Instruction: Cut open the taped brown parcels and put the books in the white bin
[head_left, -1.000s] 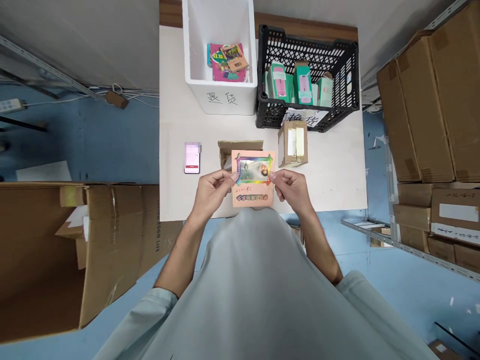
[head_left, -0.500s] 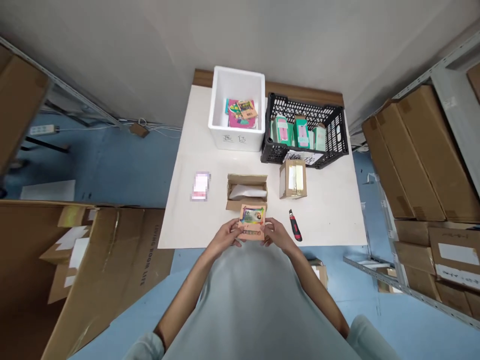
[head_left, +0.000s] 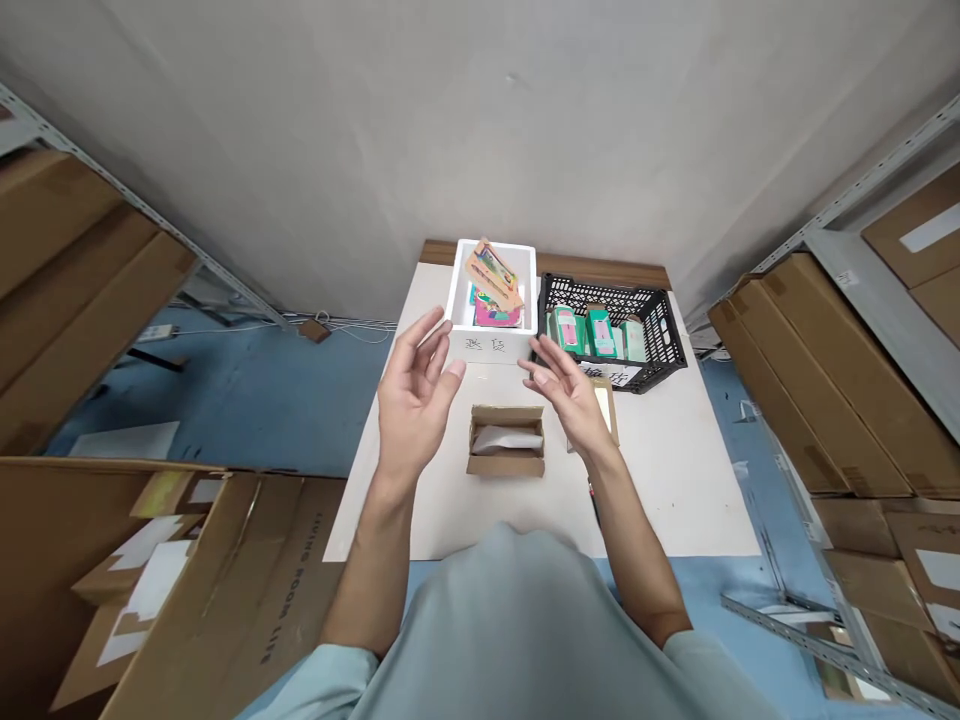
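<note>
My left hand point(head_left: 415, 395) is raised above the table at the front left of the white foam box point(head_left: 491, 348), fingers apart and holding nothing. My right hand point(head_left: 570, 395), also open, hovers between that box and the small taped carton point(head_left: 606, 402), which it partly hides. An orange picture card point(head_left: 493, 272) is tilted inside the foam box, clear of both hands; whether it has settled I cannot tell. Under it shows a pink booklet point(head_left: 496, 312). Below and between my hands stands an open cardboard box point(head_left: 506, 466) with white wrapping point(head_left: 508, 438) inside.
A black plastic crate point(head_left: 660, 335) holding several green boxes point(head_left: 602, 333) stands right of the foam box. My right forearm mostly covers a utility knife point(head_left: 593, 500). A large open carton point(head_left: 277, 560) is at left; shelves with cartons point(head_left: 795, 375) line the right.
Both hands have moved forward from the table's front edge and let go of the orange card, which is now in the foam box. The view has tilted up toward the wall.
</note>
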